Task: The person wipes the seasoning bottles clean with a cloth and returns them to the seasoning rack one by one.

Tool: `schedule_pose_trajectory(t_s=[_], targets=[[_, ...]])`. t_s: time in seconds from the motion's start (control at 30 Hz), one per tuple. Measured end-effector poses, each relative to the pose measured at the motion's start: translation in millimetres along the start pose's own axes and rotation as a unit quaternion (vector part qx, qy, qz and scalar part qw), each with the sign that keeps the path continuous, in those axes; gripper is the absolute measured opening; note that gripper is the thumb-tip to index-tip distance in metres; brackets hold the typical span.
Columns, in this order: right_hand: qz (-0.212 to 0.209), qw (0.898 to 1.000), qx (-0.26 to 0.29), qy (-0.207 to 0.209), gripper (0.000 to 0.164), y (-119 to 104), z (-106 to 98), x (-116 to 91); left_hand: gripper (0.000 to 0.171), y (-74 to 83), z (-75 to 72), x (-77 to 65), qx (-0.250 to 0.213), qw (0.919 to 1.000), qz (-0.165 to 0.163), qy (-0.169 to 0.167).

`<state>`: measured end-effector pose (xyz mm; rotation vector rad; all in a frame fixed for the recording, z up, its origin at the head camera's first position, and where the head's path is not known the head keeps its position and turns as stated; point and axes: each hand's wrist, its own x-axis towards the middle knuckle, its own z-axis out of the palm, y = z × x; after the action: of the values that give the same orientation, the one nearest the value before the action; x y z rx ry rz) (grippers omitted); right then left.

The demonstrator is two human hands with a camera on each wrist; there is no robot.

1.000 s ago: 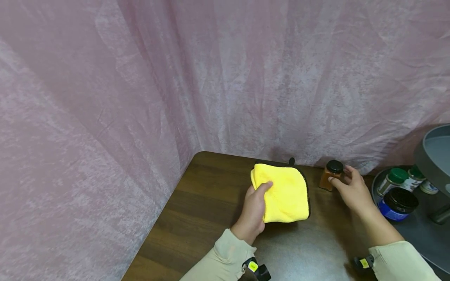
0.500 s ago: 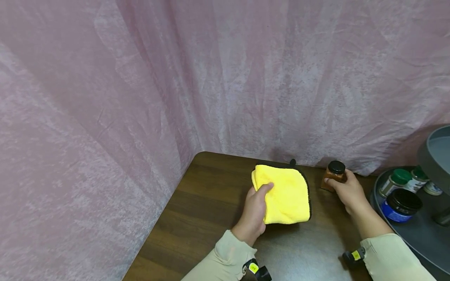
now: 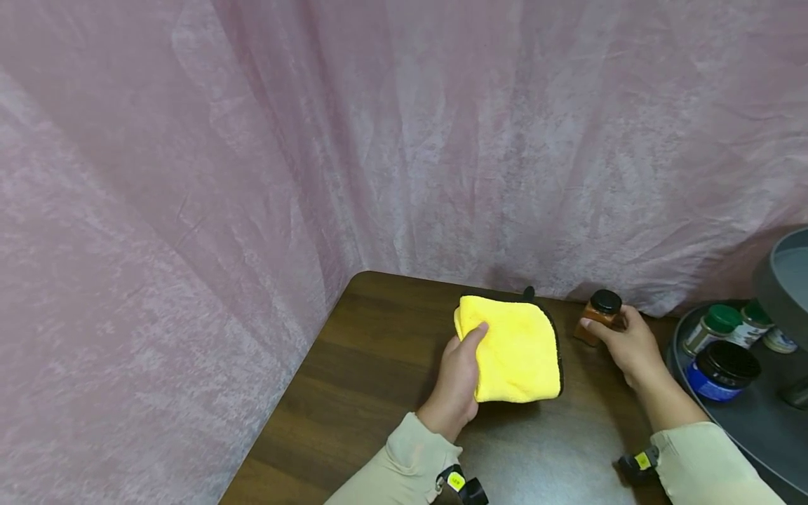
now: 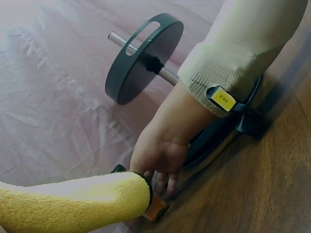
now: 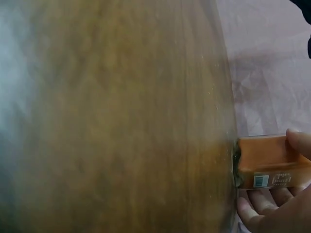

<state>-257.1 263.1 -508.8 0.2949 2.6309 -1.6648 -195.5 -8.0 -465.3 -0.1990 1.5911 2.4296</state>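
Note:
My left hand (image 3: 457,375) holds a folded yellow cloth (image 3: 517,351) with dark edging, thumb on top and fingers underneath. The left wrist view shows the same cloth (image 4: 73,204) from its edge. To the right, my right hand (image 3: 631,351) grips a square spice jar (image 3: 588,334) with orange-brown contents and a black lid, thumb on one side and fingers on the other. In the right wrist view the jar (image 5: 265,153) carries a barcode and small print, and its base is close to the wooden tabletop.
At the right stands a grey two-tier round rack. Its lower tray (image 3: 764,428) bears a green-lidded bottle (image 3: 699,337), a blue-labelled jar (image 3: 710,384) with a black lid, and other bottles; the upper tier (image 3: 773,291) overhangs them. A pink curtain (image 3: 442,154) hangs behind the wooden table (image 3: 353,365).
My right hand has come in from loosely around the spice jar to a grip on it, and the jar now leans slightly. My left hand and the cloth have barely shifted.

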Motion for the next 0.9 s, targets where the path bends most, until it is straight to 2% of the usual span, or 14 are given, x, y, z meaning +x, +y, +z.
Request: schedule_pose_trajectory(t_s=[0.2, 0.4, 0.5, 0.53, 0.63, 0.9], targets=[[0.001, 0.999, 0.023, 0.029, 0.075, -4, -3, -10, 0.051, 0.9, 0.1, -0.5, -0.001, 1.0000, -0.007, -0.005], [-0.042, 0.992, 0.097, 0.063, 0.042, -20, -6, -30, 0.051, 2.1, 0.4, -0.1, -0.010, 0.9998, 0.008, -0.015], [-0.070, 0.987, 0.122, 0.072, 0.036, -30, -4, -43, 0.050, 3.0, 0.8, -0.4, -0.016, 0.9996, 0.014, -0.017], [-0.079, 0.986, 0.131, 0.068, 0.036, -33, -4, -47, 0.050, 3.4, 0.9, -0.6, -0.018, 0.9995, 0.015, -0.020], [-0.116, 0.986, 0.106, 0.054, 0.035, -41, 1, -61, 0.051, 4.9, 1.5, -1.9, -0.023, 0.9991, 0.020, -0.029], [-0.199, 0.978, 0.053, -0.034, 0.046, -54, 22, -88, 0.051, 9.7, 5.9, -8.3, -0.021, 0.9979, 0.026, -0.056]])
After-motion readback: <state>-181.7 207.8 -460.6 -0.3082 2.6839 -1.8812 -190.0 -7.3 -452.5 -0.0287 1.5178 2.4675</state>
